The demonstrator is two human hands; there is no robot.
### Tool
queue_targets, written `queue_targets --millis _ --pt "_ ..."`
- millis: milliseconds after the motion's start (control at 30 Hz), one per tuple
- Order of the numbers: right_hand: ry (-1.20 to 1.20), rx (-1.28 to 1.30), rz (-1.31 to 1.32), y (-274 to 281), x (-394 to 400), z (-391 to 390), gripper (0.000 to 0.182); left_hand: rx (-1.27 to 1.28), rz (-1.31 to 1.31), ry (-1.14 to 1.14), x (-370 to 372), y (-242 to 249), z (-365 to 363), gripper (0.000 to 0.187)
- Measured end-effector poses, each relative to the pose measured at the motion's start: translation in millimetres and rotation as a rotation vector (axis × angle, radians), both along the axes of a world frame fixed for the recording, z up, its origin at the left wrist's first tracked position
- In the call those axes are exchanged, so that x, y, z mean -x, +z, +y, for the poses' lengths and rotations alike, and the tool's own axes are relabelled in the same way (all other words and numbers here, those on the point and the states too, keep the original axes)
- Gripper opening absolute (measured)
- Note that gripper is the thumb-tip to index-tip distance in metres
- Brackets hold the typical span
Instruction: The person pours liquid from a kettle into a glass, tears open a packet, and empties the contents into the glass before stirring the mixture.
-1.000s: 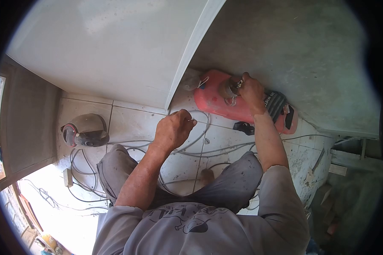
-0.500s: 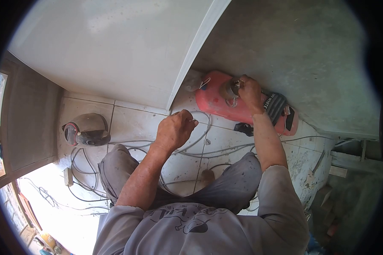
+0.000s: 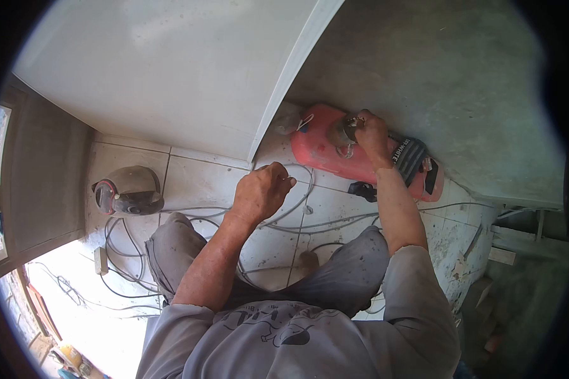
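Note:
My left hand [image 3: 262, 191] is held up above the tiled floor between my knees, its fingers curled closed. Something small and thin may poke out by the thumb, but I cannot make it out. My right hand [image 3: 371, 134] is closed at the rim of a see-through cup-like container [image 3: 339, 134], which is on a red plastic surface [image 3: 316, 148]. What its fingers pinch is hidden. Beside that wrist lies a dark striped cloth item with white lettering [image 3: 408, 158].
A dusty welding helmet [image 3: 136, 192] lies on the floor at the left. Cables [image 3: 335, 223] run across the tiles [image 3: 202, 167]. A pale upright panel [image 3: 170, 76] and a grey wall [image 3: 436, 82] stand in front. A small crumpled black item [image 3: 362, 190] lies by the red surface.
My right hand has shifted very slightly at the container. My left hand keeps almost the same place and closed shape.

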State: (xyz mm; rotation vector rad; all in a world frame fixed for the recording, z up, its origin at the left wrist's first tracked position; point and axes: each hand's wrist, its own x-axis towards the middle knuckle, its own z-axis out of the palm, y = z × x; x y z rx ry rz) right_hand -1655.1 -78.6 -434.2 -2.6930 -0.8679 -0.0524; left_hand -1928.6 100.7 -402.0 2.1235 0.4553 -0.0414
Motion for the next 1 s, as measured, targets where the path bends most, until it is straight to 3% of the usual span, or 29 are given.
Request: queue_targets --millis 100,167,300,367,500,600,667,767,1000 --pt "0.002 0.032 -0.123 1.9 -5.4 -10.6 0.014 0.003 -0.004 -0.009 -0.2 -2.2 -1.2 0.028" --pt "0.062 0.198 -0.16 4.6 -4.4 -11.0 0.015 -0.001 -0.013 -0.017 -2.1 -3.2 -2.3 0.028" --pt "0.16 0.33 -0.055 5.9 9.5 1.4 0.016 -0.009 -0.012 -0.021 -3.5 -6.7 -2.8 0.027" --pt "0.105 0.232 0.105 0.9 9.2 5.9 0.016 -0.012 -0.017 -0.02 -2.3 -7.0 -2.3 0.027" --pt "-0.02 -0.035 0.076 0.1 2.6 -1.0 0.017 0.002 0.014 0.001 -1.5 -3.6 -0.2 0.026" --pt "0.024 -0.063 -0.157 -0.5 -5.9 -9.8 0.013 -0.002 0.017 -0.004 -2.9 -3.5 -0.5 0.026" --pt "0.044 0.197 -0.148 4.3 -2.5 -11.2 0.019 -0.006 0.026 -0.009 -4.2 -3.8 -1.1 0.026" --pt "0.058 0.375 -0.028 6.6 10.5 -0.2 0.019 -0.012 0.036 -0.01 -5.5 -5.1 -1.5 0.025" --pt "-0.03 0.0 0.074 5.0 7.7 -2.3 0.019 0.002 -0.037 0.007 -1.4 -5.3 0.8 0.029"
